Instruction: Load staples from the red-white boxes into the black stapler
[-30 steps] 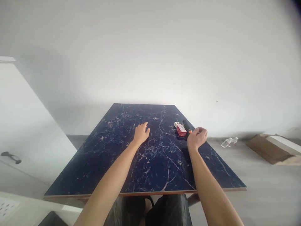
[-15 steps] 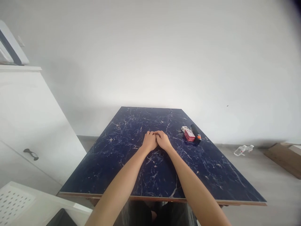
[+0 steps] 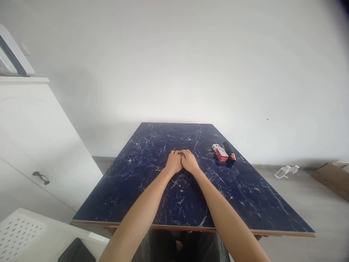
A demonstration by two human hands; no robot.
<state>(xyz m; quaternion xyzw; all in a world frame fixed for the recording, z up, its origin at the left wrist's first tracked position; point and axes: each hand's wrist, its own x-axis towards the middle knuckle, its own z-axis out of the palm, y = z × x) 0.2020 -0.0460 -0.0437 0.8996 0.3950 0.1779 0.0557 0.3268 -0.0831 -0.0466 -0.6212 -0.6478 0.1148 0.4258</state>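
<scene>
White cabinet [image 3: 35,138] with a dark curved handle [image 3: 41,177] stands left of a dark blue tabletop [image 3: 253,203] veined in white like marble. Below the cabinet, off the tabletop's near left corner, lies a white perforated panel [image 3: 20,233], with a flat black object [image 3: 76,251] at its edge.

Two bare forearms reach in from the near edge of the tabletop and meet near its middle. The left hand [image 3: 173,163] and right hand [image 3: 190,162] rest on the surface, relaxed and angled toward each other. Their fingers [image 3: 180,153] touch at the tips and lie almost flat, neither spread nor gripping, and both hands hold nothing.

Toward the far right of the tabletop, well apart from the right hand, a small red-and-white box [image 3: 221,153] lies just beside a black cylinder [image 3: 228,149] with an orange end. These are the things nearest the hands, and neither hand touches them.

Beyond the tabletop's right side, a clear plastic bottle [image 3: 286,171] lies on the floor, and further right sits a brown cardboard box [image 3: 331,180].
</scene>
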